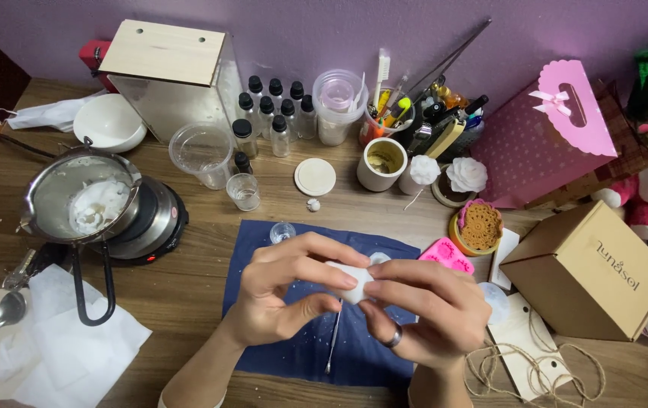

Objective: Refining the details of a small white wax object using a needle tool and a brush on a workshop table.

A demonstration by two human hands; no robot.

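I look down on a wooden table set against a purple wall, crowded with craft gear. At the middle lies a dark blue cloth, and above it I have both hands together. My left hand and right hand pinch a small white piece from either side, fingers closed on it; a ring sits on the right hand. A thin metal rod lies on the cloth just below the piece. To my left a metal pot with white wax in it rests on a small hotplate, with a spoon on white paper nearer me. Behind the hands stand small black-capped bottles and a wooden box. To my right sit a pink mould, a cardboard box and loose twine.
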